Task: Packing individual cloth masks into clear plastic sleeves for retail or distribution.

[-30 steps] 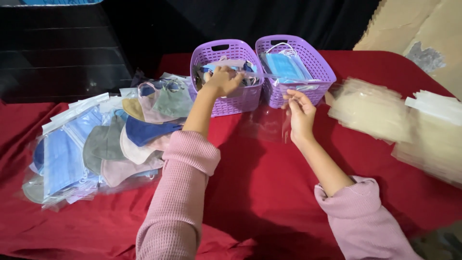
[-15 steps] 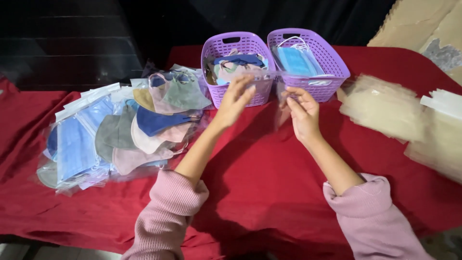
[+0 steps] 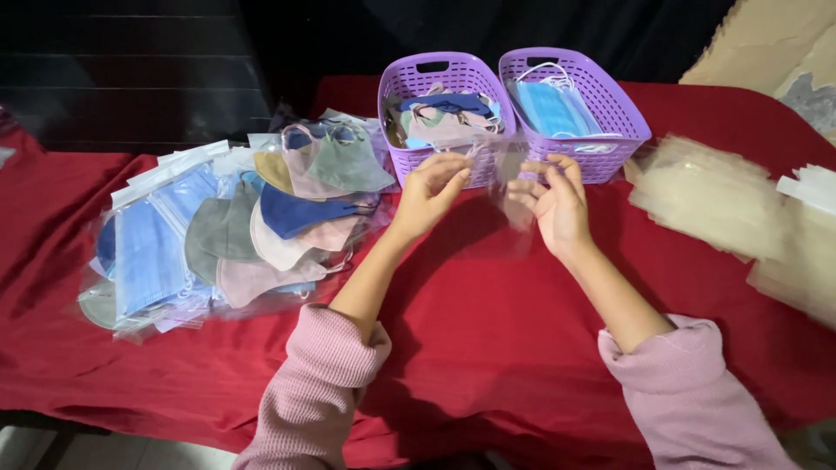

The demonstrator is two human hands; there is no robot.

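Head view, the only one here: a clear plastic sleeve [image 3: 509,187] is held up between both hands, just in front of the two purple baskets and above the red-covered bench [image 3: 488,348]. The left hand [image 3: 433,187] is pinched on the sleeve's left top edge, fingers curled in and mostly closed. The right hand [image 3: 557,202] is looser, fingers half spread, with thumb and fingertips on the right edge of the sleeve. Looks like the mouth of the sleeve is being pulled apart, though the plastic is see-through, so that part can't be told for sure. No mask is seen inside it.

The left basket [image 3: 444,113] is loaded with loose shaped masks in mixed colours, and the right basket [image 3: 579,109] with flat blue ones. Off to the left, a heap of bagged masks [image 3: 226,231] is spread out, so a good chunk seems packed already. On the right, a blurry stack of empty sleeves [image 3: 723,209] is piled up. With both baskets still fairly full, plenty is judged to be left.
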